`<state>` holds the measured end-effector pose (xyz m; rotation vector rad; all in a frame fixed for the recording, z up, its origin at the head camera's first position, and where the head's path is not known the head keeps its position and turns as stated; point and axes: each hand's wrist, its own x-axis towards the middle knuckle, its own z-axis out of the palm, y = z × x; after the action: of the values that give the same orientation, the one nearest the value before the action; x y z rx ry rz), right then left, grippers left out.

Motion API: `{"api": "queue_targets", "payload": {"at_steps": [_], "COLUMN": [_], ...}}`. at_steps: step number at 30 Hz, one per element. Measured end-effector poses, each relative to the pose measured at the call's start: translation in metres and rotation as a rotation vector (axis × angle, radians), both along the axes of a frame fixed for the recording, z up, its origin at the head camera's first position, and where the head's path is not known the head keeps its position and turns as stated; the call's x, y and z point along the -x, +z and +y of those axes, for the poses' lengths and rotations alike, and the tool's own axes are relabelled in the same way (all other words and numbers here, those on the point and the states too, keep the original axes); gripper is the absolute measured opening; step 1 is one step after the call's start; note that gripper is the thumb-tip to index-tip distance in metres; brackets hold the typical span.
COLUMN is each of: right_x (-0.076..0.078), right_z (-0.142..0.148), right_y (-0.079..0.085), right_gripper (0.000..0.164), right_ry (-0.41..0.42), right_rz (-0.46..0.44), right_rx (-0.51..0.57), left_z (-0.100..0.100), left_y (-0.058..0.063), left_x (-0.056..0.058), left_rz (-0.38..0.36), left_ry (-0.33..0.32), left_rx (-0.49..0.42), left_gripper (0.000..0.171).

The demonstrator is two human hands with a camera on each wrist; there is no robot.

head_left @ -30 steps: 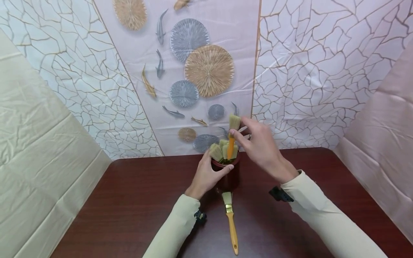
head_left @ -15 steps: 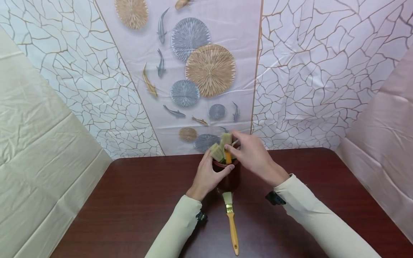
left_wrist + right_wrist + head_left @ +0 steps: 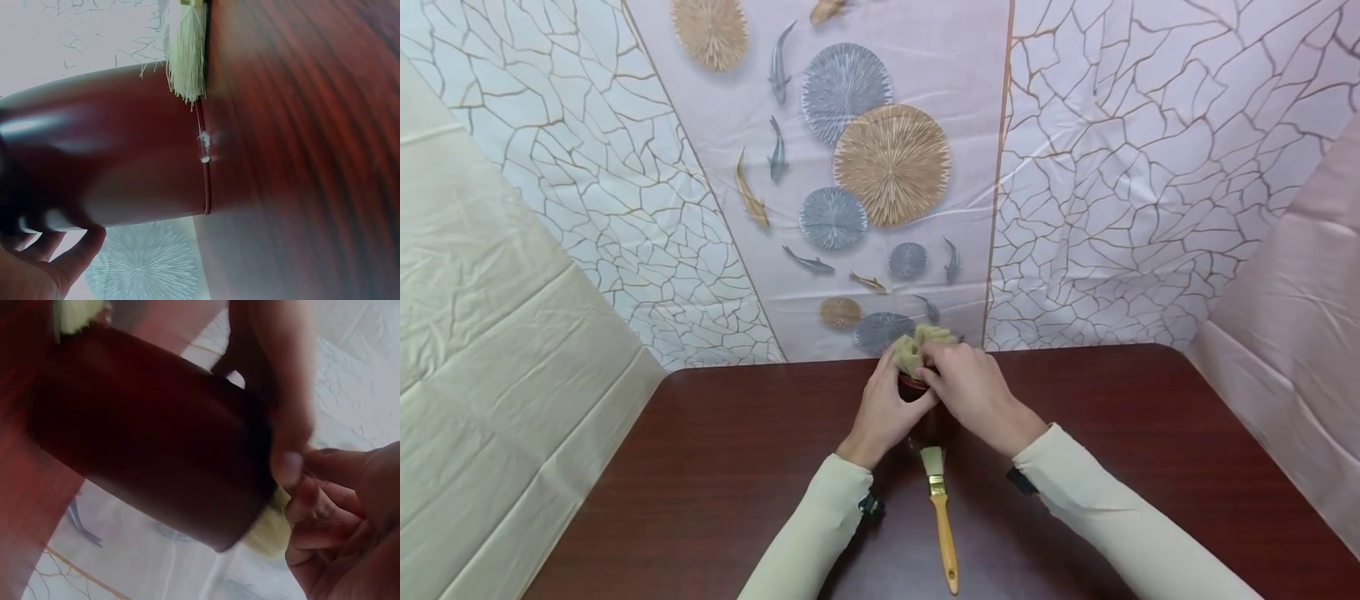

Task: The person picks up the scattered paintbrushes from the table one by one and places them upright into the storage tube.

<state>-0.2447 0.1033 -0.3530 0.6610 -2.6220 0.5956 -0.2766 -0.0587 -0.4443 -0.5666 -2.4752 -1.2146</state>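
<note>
A dark red cylindrical pot (image 3: 929, 429) stands upright near the back of the table. My left hand (image 3: 882, 412) grips it round the rim, thumb in front; in the left wrist view its fingers (image 3: 81, 256) lie along the pot's side. Several paintbrushes (image 3: 906, 354) stand in the pot, bristles up, their handles hidden inside. At the mouth, my right hand (image 3: 976, 387) pinches one more paintbrush by its bristle end, most of it covered by the fingers. The right wrist view shows the right fingertips (image 3: 306, 497) close beside the left thumb.
One paintbrush (image 3: 945, 533) with a yellow-orange handle lies on the dark wood table (image 3: 737, 483), bristles towards the pot's base. A patterned cloth (image 3: 1060, 208) hangs behind the table's back edge, with plain cloth (image 3: 497, 375) at the sides.
My right hand has lowered the paintbrush, handle first, from above the pot into its mouth, moving down and left. My left hand keeps its grip on the pot.
</note>
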Motion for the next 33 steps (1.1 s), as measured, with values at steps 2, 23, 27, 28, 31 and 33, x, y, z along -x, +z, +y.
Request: {"api": "queue_targets", "payload": {"at_steps": [2,23,27,28,31,33], "right_x": [-0.002,-0.055,-0.06,-0.06,-0.061,-0.06], "right_z": [0.0,0.047,0.04,0.038,0.032,0.028], "right_y": [-0.004,0.013,-0.014,-0.022,-0.043,-0.055], "right_gripper": [0.01,0.02,0.027,0.029,0.025,0.022], "right_ry": [-0.009,-0.018,-0.015,-0.016,-0.03,-0.03], "right_rz": [0.011,-0.241,-0.392,-0.429,-0.563,-0.634], "right_rx": [-0.016,0.144,0.082,0.074,0.085,0.087], "left_z": [0.001,-0.001,-0.001,-0.001,0.0,0.002], "left_y": [0.001,0.002,0.001,0.001,0.001,0.001], "left_x": [0.0,0.001,-0.001,-0.001,-0.002,-0.003], "left_rz": [-0.004,0.026,0.012,0.012,0.01,0.012], "left_ry": [-0.004,0.006,0.025,0.03,0.035,0.037], "left_rx": [-0.002,-0.002,0.011,0.015,0.021,0.029], "left_gripper": [0.072,0.08,0.082,0.082,0.083,0.084]}}
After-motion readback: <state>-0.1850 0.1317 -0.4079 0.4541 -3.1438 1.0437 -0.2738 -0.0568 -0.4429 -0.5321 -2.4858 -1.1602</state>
